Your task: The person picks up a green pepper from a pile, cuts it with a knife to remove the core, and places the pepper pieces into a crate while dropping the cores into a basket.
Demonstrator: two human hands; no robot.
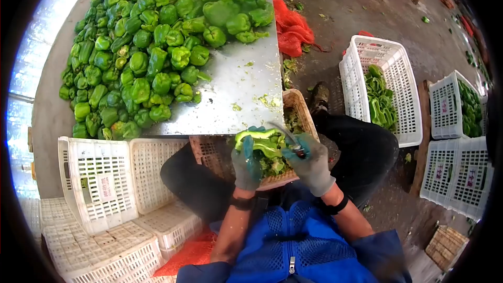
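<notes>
My left hand (246,165), in a grey and teal work glove, is closed on a cut-open green bell pepper (268,145) whose pale inner flesh shows. Gripped in my right hand (311,161), gloved the same way, is a small knife with a curved blade (283,130); its handle is mostly hidden by the fingers. The blade arches just above the pepper's right end; whether it touches cannot be told. Both hands are over a brownish crate (303,106) between my legs, which holds green scraps and trimmings.
A large heap of whole green peppers (141,47) covers much of the metal table (241,84). On the right, a white crate (408,73) contains cut peppers, with more crates (445,178) beyond it. Stacked white crates (99,188) stand left. Red netting (291,26) lies beside the table.
</notes>
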